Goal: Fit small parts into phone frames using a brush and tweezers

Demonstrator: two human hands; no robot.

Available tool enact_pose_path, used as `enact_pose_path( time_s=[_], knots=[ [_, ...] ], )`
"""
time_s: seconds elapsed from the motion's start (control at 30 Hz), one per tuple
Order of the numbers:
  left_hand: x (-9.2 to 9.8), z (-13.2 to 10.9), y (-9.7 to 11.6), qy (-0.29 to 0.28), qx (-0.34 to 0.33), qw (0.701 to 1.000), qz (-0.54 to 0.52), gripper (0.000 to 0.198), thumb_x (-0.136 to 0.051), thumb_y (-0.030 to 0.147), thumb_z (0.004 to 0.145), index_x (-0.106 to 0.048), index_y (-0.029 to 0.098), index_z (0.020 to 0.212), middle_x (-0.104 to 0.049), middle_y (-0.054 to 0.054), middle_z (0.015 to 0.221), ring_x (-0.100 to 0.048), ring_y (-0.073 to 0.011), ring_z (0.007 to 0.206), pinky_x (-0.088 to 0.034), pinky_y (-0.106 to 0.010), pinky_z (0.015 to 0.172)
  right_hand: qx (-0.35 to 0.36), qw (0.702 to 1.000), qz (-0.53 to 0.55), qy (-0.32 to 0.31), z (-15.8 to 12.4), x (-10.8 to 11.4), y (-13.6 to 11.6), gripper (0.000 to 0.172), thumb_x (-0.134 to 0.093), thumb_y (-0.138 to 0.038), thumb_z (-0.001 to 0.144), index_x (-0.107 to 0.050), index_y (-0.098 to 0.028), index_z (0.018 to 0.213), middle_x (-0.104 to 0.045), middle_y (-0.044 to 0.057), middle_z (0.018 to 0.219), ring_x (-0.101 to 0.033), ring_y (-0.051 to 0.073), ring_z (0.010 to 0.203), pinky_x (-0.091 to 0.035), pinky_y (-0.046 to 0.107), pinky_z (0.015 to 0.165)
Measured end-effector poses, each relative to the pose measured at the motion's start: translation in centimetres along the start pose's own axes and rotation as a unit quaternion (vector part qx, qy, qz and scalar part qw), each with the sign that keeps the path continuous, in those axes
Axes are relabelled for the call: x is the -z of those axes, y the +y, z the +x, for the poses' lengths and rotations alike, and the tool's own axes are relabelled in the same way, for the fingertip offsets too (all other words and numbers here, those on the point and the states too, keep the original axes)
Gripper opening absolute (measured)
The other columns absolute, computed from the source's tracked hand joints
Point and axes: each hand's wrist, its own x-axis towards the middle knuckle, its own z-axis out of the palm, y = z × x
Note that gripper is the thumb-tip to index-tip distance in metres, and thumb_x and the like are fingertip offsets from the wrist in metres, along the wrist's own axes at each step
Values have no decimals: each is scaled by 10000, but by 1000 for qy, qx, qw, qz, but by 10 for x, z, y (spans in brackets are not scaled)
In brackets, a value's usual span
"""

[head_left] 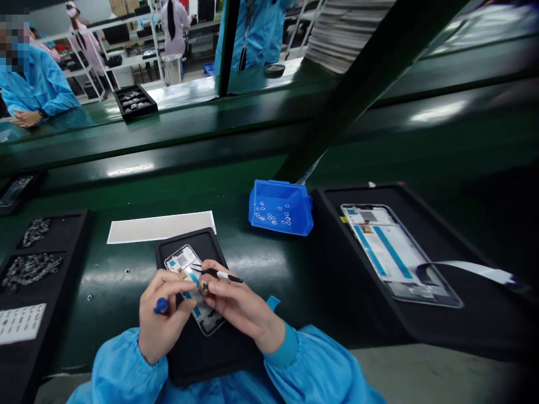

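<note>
A phone body [209, 322] with blue strips lies on a black padded tray [200, 359] in front of me. Over it, my right hand [240, 306] holds black-and-white tweezers [223, 275] that point left. A tiny dark part [205, 287] shows at the fingertips of that hand. My left hand [162, 314] is curled beside it, its thumb and index finger close to the small part. From the left grip sticks out a blue rounded tool end [160, 306]; the rest of that tool is hidden.
A blue bin [280, 193] holds several small frames. Another phone body [396, 252] lies in a black tray [442, 224] at right. A pale strip [160, 227] lies behind my tray. A parts tray [78, 247] stands left, and a slanted green post [337, 112] rises ahead. A co-worker [37, 78] sits opposite.
</note>
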Motion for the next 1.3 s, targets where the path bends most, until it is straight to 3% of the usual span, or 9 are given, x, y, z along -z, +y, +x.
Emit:
enact_pose_path(
  time_s=[0.17, 0.27, 0.4, 0.47, 0.57, 0.67, 0.9, 1.07, 1.3],
  knots=[
    [0, 1, 3, -5, -36, 999, 32, 171, -621, 365, 908, -757, 263, 897, -626, -20, 772, -573, -121, 624, -459, -231, 549, -1, 998, 50, 35, 1, -1, 2, 511, -932, -251, 608, -612, -230, 1006, -650, -45, 786, -616, 91, 716, -483, 173, 641],
    [0, -3, -2, 49, -39, 998, 16, 458, -431, 490, 978, -727, 242, 734, -617, -43, 764, -590, -155, 705, -482, -274, 626, 14, 996, 76, 46, 1, 1, 2, 468, -918, -253, 630, -613, -240, 985, -637, -48, 792, -613, 97, 714, -484, 179, 616],
    [4, -3, -6, 128, -30, 991, -37, 670, -254, 662, 944, -617, 212, 605, -508, -30, 644, -489, -148, 597, -412, -289, 548, 28, 995, 85, 39, -1, 3, 1, 433, -893, -252, 668, -614, -246, 999, -626, -41, 809, -602, 99, 722, -481, 182, 603],
    [7, 0, -3, 126, -5, 990, -70, 561, -323, 585, 975, -579, 208, 649, -506, -15, 677, -498, -135, 594, -421, -275, 541, 30, 995, 87, 42, 0, 3, 1, 443, -902, -243, 655, -617, -242, 994, -625, -42, 802, -600, 98, 718, -481, 180, 602],
    [10, 7, 6, 89, 30, 995, -36, 226, -535, 348, 958, -574, 210, 784, -601, -24, 879, -629, -146, 764, -527, -281, 685, 30, 994, 95, 53, 1, 1, 1, 478, -932, -231, 613, -619, -237, 974, -634, -49, 781, -604, 88, 705, -478, 166, 603],
    [7, 8, 14, 62, 15, 998, -6, 60, -631, 226, 894, -578, 211, 871, -662, -32, 914, -683, -164, 846, -574, -291, 748, 39, 993, 94, 64, 3, 0, 3, 496, -942, -233, 598, -618, -237, 974, -645, -54, 769, -613, 85, 702, -481, 161, 611],
    [-5, -3, 7, 79, -20, 996, -28, 277, -721, 105, 812, -565, 240, 996, -740, 9, 926, -731, -151, 895, -605, -286, 823, 63, 994, 65, 66, 3, 0, 5, 506, -932, -241, 613, -614, -245, 1006, -658, -57, 787, -629, 100, 709, -508, 185, 634],
    [-7, 0, 9, 56, -31, 997, -41, 258, -712, 91, 819, -578, 244, 977, -746, 16, 932, -730, -136, 905, -597, -268, 838, 64, 995, 57, 56, 3, 3, 7, 456, -914, -274, 655, -626, -244, 1007, -662, -51, 782, -641, 102, 724, -525, 186, 657],
    [-7, 2, 10, 68, -26, 997, -29, 259, -733, 90, 797, -586, 243, 946, -747, 21, 900, -732, -139, 874, -594, -260, 808, 40, 989, 132, 52, 2, 1, 5, 448, -952, -240, 605, -663, -226, 947, -685, -57, 761, -647, 64, 678, -519, 129, 609]
  ],
)
